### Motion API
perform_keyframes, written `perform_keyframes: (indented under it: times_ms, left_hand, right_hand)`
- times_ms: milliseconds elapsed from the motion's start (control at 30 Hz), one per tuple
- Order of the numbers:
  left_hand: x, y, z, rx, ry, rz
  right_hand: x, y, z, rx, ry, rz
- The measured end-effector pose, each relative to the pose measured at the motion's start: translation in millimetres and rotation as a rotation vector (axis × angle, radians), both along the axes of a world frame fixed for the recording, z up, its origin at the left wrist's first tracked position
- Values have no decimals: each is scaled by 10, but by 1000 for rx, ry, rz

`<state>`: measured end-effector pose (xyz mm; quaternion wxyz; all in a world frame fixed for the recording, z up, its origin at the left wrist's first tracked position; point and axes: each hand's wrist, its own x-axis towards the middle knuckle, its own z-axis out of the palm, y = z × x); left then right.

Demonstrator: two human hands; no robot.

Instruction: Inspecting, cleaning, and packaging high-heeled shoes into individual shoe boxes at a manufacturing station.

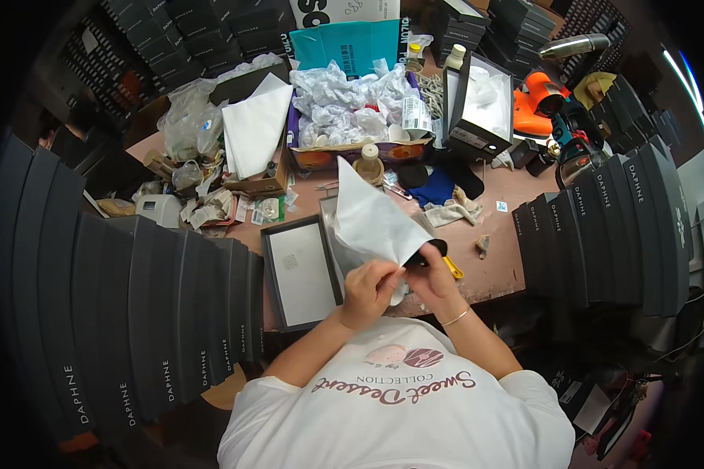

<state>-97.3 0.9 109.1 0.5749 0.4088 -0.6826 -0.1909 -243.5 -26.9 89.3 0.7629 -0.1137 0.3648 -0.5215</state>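
Observation:
A large sheet of white wrapping paper rises from my hands over the middle of the workbench. My left hand is closed, pinching the sheet's near edge. Close beside it, my right hand has its fingers wrapped round a dark, rounded thing, mostly covered by the paper; its kind is hidden. Just right of that hand shows a yellow handle-like piece. Left of the paper lies an open dark grey box lid or tray with a pale inside.
Stacks of dark grey shoe boxes wall the left side, and more boxes the right. Behind stand a carton of crumpled tissue, an open black box, a bottle, cloths and an orange hot-air tool.

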Motion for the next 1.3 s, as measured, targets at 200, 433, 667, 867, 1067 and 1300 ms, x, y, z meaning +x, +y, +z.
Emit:
perform_keyframes:
  times_ms: [200, 433, 667, 867, 1067, 1300]
  left_hand:
    - [-31, 26, 63, 20, 28, 24]
    - [-169, 212, -154, -9, -83, -130]
    - [-126, 255, -40, -53, -94, -162]
    - [-176, 373, -197, 7, -157, -260]
    - [458, 570, -224, 676, 863, -107]
    - [1080, 595, -936, 1100, 1393, 245]
  right_hand:
    - [-91, 117, -313, -642, 1029, 273]
    - [93, 75, -101, -238, -189, -53]
    - [-7, -98, -458, -128, -367, -141]
    - [216, -177, -604, -682, 684, 167]
    - [418, -3, -575, -1142, 1288, 233]
    - [645, 85, -36, -1134, 1076, 1266]
